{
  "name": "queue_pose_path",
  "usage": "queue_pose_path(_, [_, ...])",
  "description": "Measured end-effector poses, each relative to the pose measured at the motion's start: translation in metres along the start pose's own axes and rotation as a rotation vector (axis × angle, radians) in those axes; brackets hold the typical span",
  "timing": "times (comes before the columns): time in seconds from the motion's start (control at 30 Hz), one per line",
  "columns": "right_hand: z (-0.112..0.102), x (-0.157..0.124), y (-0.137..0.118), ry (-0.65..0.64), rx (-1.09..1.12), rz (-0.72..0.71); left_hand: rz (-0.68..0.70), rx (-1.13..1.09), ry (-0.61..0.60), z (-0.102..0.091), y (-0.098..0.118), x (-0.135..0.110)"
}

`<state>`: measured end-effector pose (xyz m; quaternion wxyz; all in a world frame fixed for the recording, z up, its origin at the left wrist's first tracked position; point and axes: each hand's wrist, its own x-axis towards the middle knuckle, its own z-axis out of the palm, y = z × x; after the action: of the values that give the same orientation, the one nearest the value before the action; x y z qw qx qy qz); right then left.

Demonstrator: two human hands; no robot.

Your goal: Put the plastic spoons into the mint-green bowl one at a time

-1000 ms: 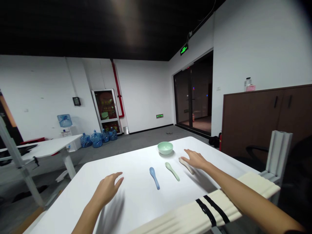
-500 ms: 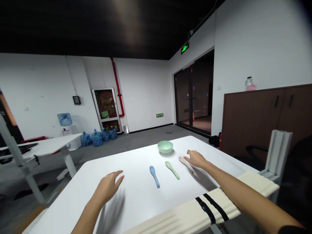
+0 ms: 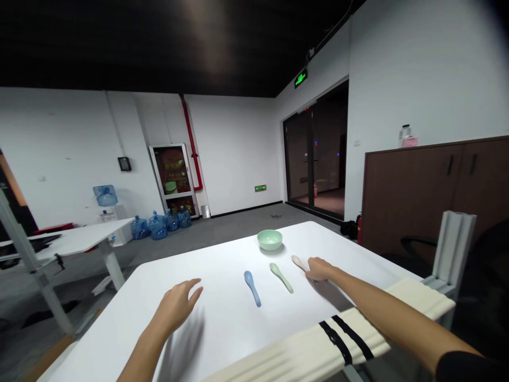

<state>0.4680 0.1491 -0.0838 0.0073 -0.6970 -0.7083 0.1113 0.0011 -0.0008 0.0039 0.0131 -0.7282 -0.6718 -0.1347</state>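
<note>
White tabletop with a cream padded rail with black straps along the near right edge. Pale green bowl at the far side, no spoon visible inside. Blue spoon and green spoon flat on the tabletop, apart. Right hand over the handle of a cream spoon, grip together; clamping impossible to confirm. Left hand holding nothing, grip apart.

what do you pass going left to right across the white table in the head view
left hand, blue spoon, green spoon, cream spoon, right hand
</note>
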Motion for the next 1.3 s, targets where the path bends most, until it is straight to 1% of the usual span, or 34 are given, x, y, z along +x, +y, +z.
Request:
queue_pose_path(0.07, [0.001,0.002,0.001,-0.034,0.028,0.010,0.002,0.004,-0.007,0.000,0.000,0.000])
queue_pose_path(0.13, [0.001,0.003,0.001,-0.042,0.056,0.022,0.002,0.005,-0.012,-0.001,0.000,-0.001])
queue_pose_path(0.3, [-0.004,0.004,0.001,0.027,0.089,0.053,0.004,-0.016,-0.008,-0.004,0.003,-0.002])
queue_pose_path(0.4, [-0.016,0.007,-0.001,0.072,0.118,0.081,0.003,-0.032,-0.004,-0.005,0.004,-0.003])
queue_pose_path(0.5, [-0.035,0.018,-0.008,0.153,0.091,0.072,0.001,-0.033,-0.009,-0.005,0.003,-0.003])
queue_pose_path(0.6, [-0.053,0.035,-0.022,0.240,0.059,0.075,0.000,-0.031,-0.009,-0.006,0.003,-0.003])
queue_pose_path(0.7, [-0.061,0.055,-0.043,0.299,0.068,0.076,-0.011,-0.031,-0.013,-0.007,0.004,-0.002])
queue_pose_path(0.83, [-0.057,0.080,-0.070,0.339,0.091,0.052,-0.014,-0.041,-0.016,-0.006,0.004,0.001])
queue_pose_path(0.97, [-0.047,0.104,-0.087,0.330,0.119,0.054,-0.022,-0.049,-0.026,-0.005,0.004,0.004])
queue_pose_path(1.13, [-0.037,0.127,-0.093,0.328,0.129,0.075,-0.036,-0.066,-0.033,-0.004,0.003,0.007])
queue_pose_path(1.3, [-0.031,0.139,-0.093,0.312,0.126,0.079,-0.047,-0.073,-0.045,-0.003,0.000,0.012])
